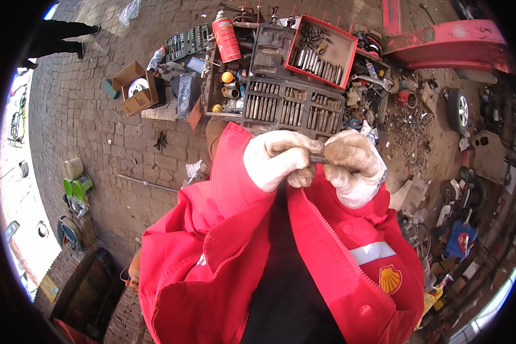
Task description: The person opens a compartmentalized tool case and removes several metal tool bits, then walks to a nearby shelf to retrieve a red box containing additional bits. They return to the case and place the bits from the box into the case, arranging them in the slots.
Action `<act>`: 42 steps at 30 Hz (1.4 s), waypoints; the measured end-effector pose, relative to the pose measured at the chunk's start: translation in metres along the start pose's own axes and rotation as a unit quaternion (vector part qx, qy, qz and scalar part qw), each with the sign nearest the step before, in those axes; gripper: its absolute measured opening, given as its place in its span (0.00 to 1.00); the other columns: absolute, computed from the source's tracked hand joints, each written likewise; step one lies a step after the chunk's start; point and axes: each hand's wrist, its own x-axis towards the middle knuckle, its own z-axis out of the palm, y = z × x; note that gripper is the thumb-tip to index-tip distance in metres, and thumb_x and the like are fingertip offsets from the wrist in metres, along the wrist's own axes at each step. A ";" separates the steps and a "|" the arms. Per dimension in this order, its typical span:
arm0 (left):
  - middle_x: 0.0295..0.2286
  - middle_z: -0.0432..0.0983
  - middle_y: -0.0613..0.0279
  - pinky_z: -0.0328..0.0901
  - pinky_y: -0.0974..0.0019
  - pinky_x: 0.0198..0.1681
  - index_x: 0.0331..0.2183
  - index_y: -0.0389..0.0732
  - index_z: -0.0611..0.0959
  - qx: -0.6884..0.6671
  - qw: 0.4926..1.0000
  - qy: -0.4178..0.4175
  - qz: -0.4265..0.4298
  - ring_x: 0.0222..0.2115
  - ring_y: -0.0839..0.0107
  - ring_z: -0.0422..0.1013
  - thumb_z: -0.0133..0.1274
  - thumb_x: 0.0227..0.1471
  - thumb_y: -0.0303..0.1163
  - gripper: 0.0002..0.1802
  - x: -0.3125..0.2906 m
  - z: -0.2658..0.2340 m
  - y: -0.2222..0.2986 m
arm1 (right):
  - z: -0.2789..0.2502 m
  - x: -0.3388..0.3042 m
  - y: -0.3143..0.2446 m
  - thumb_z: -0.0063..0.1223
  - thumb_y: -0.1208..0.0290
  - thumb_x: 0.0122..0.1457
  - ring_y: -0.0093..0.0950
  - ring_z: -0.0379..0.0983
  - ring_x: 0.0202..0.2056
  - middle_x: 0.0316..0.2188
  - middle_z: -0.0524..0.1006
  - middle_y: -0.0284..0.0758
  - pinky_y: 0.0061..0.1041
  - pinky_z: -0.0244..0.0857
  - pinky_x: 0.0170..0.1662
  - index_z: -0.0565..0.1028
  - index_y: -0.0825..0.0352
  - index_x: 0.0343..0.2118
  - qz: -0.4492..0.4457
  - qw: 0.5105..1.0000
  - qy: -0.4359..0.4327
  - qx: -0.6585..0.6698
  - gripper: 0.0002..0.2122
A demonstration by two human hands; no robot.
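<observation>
Left hand (280, 159): gloved, fingers curled, pinching one end of the small dark metal piece (317, 158).
Right hand (352, 162): gloved, gripping its other end.
Metal piece: between both hands, chest-high.
Beyond: open black tool case (292, 103), red spray can (226, 38).

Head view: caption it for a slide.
Gloved left hand and right hand grip a small dark metal piece above open socket cases.
</observation>
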 end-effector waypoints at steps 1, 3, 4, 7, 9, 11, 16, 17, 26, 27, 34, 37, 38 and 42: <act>0.24 0.79 0.59 0.69 0.72 0.27 0.44 0.30 0.81 0.002 1.000 -0.002 0.005 0.23 0.72 0.76 0.49 0.59 0.25 0.13 0.001 0.000 -0.001 | 0.000 0.000 0.000 0.65 0.71 0.54 0.33 0.76 0.35 0.35 0.78 0.37 0.30 0.70 0.37 0.81 0.66 0.42 -0.002 1.000 0.002 0.007 0.13; 0.24 0.78 0.59 0.69 0.72 0.28 0.44 0.30 0.80 0.007 1.000 -0.005 0.011 0.24 0.71 0.76 0.49 0.59 0.24 0.13 0.001 0.000 0.000 | 0.001 0.001 0.001 0.65 0.70 0.54 0.33 0.76 0.35 0.35 0.78 0.36 0.30 0.70 0.37 0.81 0.66 0.42 -0.003 1.000 0.001 0.011 0.13; 0.24 0.78 0.58 0.69 0.72 0.28 0.43 0.30 0.80 0.010 1.000 -0.005 0.013 0.24 0.71 0.76 0.49 0.58 0.24 0.13 0.001 0.001 0.000 | 0.000 0.001 0.001 0.65 0.70 0.54 0.33 0.76 0.35 0.35 0.78 0.36 0.30 0.70 0.37 0.81 0.66 0.42 -0.002 1.000 -0.002 0.007 0.13; 0.24 0.78 0.58 0.69 0.71 0.28 0.43 0.29 0.80 0.003 1.000 -0.003 0.022 0.24 0.70 0.76 0.49 0.58 0.23 0.13 0.000 0.001 0.002 | 0.001 0.003 -0.002 0.65 0.70 0.55 0.32 0.76 0.36 0.36 0.77 0.36 0.30 0.70 0.37 0.81 0.65 0.43 0.002 1.000 -0.010 -0.004 0.13; 0.24 0.77 0.57 0.69 0.71 0.27 0.43 0.29 0.80 -0.010 1.000 0.004 0.012 0.23 0.70 0.76 0.49 0.57 0.22 0.13 -0.001 0.002 0.004 | 0.003 0.005 -0.005 0.64 0.70 0.56 0.32 0.77 0.36 0.36 0.77 0.36 0.29 0.71 0.37 0.81 0.66 0.43 0.022 1.000 -0.004 0.017 0.13; 0.23 0.77 0.57 0.68 0.71 0.27 0.42 0.29 0.81 -0.031 0.999 0.017 -0.009 0.23 0.69 0.76 0.49 0.57 0.21 0.12 -0.003 0.002 0.007 | 0.008 0.005 -0.009 0.63 0.71 0.57 0.32 0.78 0.36 0.36 0.77 0.37 0.29 0.72 0.38 0.81 0.68 0.43 0.059 0.996 0.013 0.065 0.12; 0.22 0.77 0.55 0.66 0.70 0.24 0.41 0.29 0.81 -0.046 0.999 0.015 -0.021 0.21 0.69 0.74 0.50 0.55 0.20 0.11 -0.004 0.001 0.009 | 0.016 0.006 -0.008 0.60 0.73 0.60 0.34 0.81 0.35 0.36 0.78 0.42 0.30 0.75 0.38 0.78 0.75 0.44 0.093 0.971 0.024 0.219 0.13; 0.21 0.77 0.54 0.65 0.70 0.24 0.40 0.29 0.81 -0.058 0.998 0.013 -0.027 0.21 0.69 0.73 0.50 0.55 0.20 0.10 -0.005 0.000 0.010 | 0.017 0.006 -0.007 0.60 0.73 0.60 0.34 0.81 0.34 0.35 0.79 0.42 0.30 0.75 0.38 0.77 0.76 0.45 0.102 0.965 0.024 0.241 0.13; 0.23 0.79 0.51 0.68 0.70 0.23 0.39 0.30 0.82 -0.022 1.000 -0.010 -0.018 0.20 0.68 0.75 0.53 0.53 0.19 0.10 -0.006 -0.005 0.009 | 0.010 0.011 -0.005 0.57 0.76 0.61 0.36 0.81 0.32 0.32 0.82 0.47 0.33 0.76 0.36 0.76 0.76 0.46 0.087 0.960 -0.033 0.264 0.12; 0.22 0.79 0.52 0.68 0.70 0.23 0.39 0.30 0.82 -0.019 1.000 -0.014 -0.007 0.19 0.68 0.75 0.53 0.53 0.19 0.10 -0.006 -0.004 0.008 | 0.010 0.012 -0.005 0.57 0.76 0.61 0.37 0.81 0.32 0.32 0.82 0.47 0.33 0.76 0.36 0.76 0.75 0.46 0.076 0.960 -0.038 0.267 0.12; 0.23 0.80 0.51 0.71 0.70 0.24 0.39 0.30 0.82 0.008 0.999 -0.033 0.023 0.21 0.66 0.77 0.54 0.51 0.19 0.11 -0.009 -0.007 0.006 | 0.010 0.014 -0.003 0.57 0.83 0.57 0.39 0.81 0.31 0.33 0.80 0.47 0.34 0.75 0.34 0.76 0.75 0.46 0.035 0.962 -0.064 0.265 0.13; 0.23 0.80 0.51 0.71 0.69 0.24 0.39 0.29 0.82 -0.002 0.999 -0.027 0.021 0.22 0.65 0.78 0.54 0.51 0.19 0.11 -0.011 -0.008 0.005 | 0.009 0.012 -0.004 0.57 0.87 0.55 0.40 0.81 0.32 0.35 0.78 0.45 0.35 0.75 0.34 0.76 0.74 0.46 0.034 0.962 -0.072 0.261 0.14; 0.23 0.80 0.51 0.71 0.69 0.25 0.39 0.29 0.82 -0.001 0.999 -0.026 0.025 0.22 0.65 0.78 0.54 0.51 0.19 0.11 -0.011 -0.008 0.004 | 0.009 0.011 -0.004 0.57 0.87 0.54 0.40 0.81 0.33 0.36 0.77 0.45 0.35 0.75 0.34 0.77 0.73 0.46 0.037 0.961 -0.075 0.263 0.15; 0.24 0.80 0.51 0.71 0.70 0.25 0.39 0.29 0.82 0.011 0.998 -0.027 0.048 0.22 0.66 0.78 0.54 0.51 0.19 0.12 -0.011 -0.010 0.004 | 0.008 0.008 0.000 0.60 0.86 0.52 0.39 0.79 0.37 0.38 0.76 0.42 0.36 0.74 0.38 0.77 0.70 0.47 0.048 0.965 -0.085 0.242 0.17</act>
